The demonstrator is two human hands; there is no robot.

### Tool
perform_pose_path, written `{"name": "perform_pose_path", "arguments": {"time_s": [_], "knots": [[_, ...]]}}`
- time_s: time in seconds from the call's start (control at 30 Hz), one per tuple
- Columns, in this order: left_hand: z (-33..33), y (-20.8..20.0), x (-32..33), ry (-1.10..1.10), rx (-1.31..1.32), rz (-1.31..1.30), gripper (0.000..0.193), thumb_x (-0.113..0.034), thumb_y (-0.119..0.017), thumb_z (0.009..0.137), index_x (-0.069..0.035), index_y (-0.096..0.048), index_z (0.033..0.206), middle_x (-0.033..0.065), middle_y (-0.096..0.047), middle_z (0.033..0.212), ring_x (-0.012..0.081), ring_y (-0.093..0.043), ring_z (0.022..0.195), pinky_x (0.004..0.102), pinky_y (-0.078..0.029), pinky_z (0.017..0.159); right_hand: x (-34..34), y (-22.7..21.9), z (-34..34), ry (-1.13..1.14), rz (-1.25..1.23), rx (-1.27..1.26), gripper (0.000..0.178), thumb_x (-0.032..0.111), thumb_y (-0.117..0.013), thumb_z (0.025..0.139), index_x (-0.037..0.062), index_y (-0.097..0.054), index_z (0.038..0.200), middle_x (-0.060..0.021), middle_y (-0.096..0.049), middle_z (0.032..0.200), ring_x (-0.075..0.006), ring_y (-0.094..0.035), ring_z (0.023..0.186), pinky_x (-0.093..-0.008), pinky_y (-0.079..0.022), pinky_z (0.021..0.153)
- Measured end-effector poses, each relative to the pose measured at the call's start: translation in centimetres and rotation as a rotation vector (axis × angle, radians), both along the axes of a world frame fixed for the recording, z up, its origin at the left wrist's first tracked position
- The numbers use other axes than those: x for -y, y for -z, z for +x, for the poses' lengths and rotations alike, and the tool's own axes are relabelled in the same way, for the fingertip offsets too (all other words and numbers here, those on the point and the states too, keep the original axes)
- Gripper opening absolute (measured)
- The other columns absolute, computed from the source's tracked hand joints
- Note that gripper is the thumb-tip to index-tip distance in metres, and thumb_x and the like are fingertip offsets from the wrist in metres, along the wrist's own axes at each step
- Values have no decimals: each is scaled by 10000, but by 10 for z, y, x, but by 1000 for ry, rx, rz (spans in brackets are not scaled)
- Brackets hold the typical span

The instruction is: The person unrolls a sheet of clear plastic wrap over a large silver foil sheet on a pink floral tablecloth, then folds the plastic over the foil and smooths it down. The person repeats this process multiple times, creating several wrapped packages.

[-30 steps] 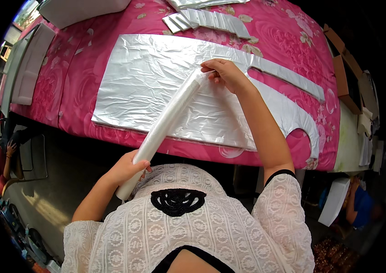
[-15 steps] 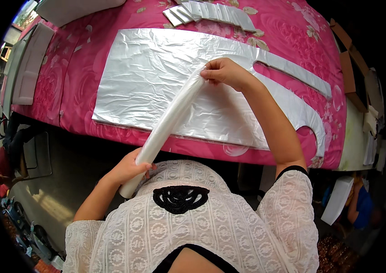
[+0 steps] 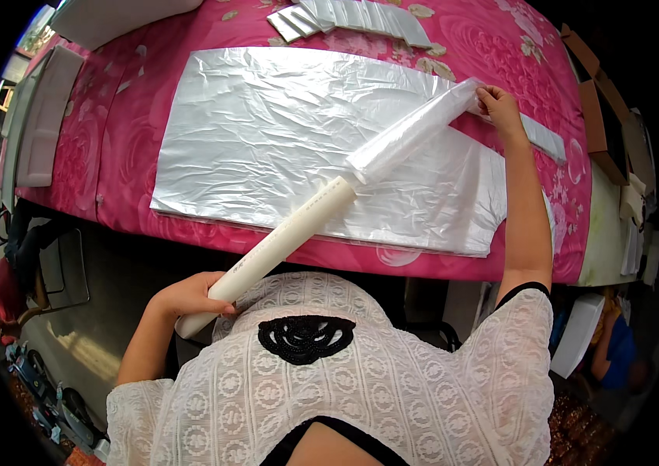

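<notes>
My left hand (image 3: 196, 297) is closed round the lower end of a white plastic pipe (image 3: 279, 241), which slants up over the table's near edge. A thin translucent plastic bag (image 3: 415, 132) lies bunched lengthwise beyond the pipe's upper end, at or just past its tip. My right hand (image 3: 499, 109) pinches the bag's far end, out to the right. Beneath them a flat pile of silvery, wrinkled plastic bags (image 3: 244, 147) is spread, with handle-like strips at its right side, partly covered by my right arm and the held bag.
A pink flowered cloth (image 3: 124, 155) covers the table. Several small folded silvery packs (image 3: 368, 19) lie at the far side. White foam-like boxes (image 3: 54, 116) stand at the left, brown cardboard boxes (image 3: 605, 132) at the right. Another person's arm (image 3: 603, 357) shows at lower right.
My right hand has moved right, drawing the plastic bag along and off most of the pipe, whose white surface is now bare. My left hand has shifted slightly left and down, still gripping the pipe.
</notes>
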State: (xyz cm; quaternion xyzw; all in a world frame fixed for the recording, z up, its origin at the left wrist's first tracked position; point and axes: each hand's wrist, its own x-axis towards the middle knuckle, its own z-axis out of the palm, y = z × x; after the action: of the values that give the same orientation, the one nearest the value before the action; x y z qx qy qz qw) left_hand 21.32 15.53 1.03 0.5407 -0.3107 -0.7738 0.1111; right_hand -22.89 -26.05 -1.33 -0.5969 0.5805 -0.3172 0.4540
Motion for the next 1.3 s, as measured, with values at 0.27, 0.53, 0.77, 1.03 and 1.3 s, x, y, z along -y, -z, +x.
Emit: {"name": "perform_pose_path", "arguments": {"time_s": [0.27,0.53,0.77,1.03,1.3], "knots": [[-11,-44,84,442,285,-569,425,-205,-787,670,-32,-624,1022,123,-665,948,223,-640,865,328,-484,774,-19,1,52,-173,42,132,147,160,-618,885,16,-638,908,16,-575,732,-55,-508,634,-199,-425,576],[-54,-31,171,572,817,-1477,476,-203,-771,629,-65,-599,1051,94,-623,1019,291,-598,932,397,-481,809,-30,-7,127,-381,-54,-24,175,181,-614,885,12,-651,913,7,-601,755,-62,-521,658,-227,-463,632],[-67,15,147,735,527,-1679,568,-363,-658,778,19,-531,1179,120,-535,1219,248,-481,1159,355,-382,1010,-25,-16,135,-409,-11,-100,180,179,-609,881,15,-653,940,8,-603,760,-65,-535,686,-230,-469,656],[-83,34,118,775,642,-1497,881,-608,-424,834,85,-313,1366,230,-267,1464,335,-215,1388,447,-123,1144,-76,-14,148,-121,-535,-182,289,154,-622,852,33,-584,1111,-107,-585,1079,-162,-604,871,-274,-469,694],[-122,34,90,664,756,-1382,896,-614,-429,830,81,-292,1379,246,-271,1455,351,-214,1385,463,-146,1127,-221,-11,146,-595,-631,-470,481,125,-663,778,101,-552,1245,-111,-581,1106,-302,-563,966,-397,-456,828]]}}
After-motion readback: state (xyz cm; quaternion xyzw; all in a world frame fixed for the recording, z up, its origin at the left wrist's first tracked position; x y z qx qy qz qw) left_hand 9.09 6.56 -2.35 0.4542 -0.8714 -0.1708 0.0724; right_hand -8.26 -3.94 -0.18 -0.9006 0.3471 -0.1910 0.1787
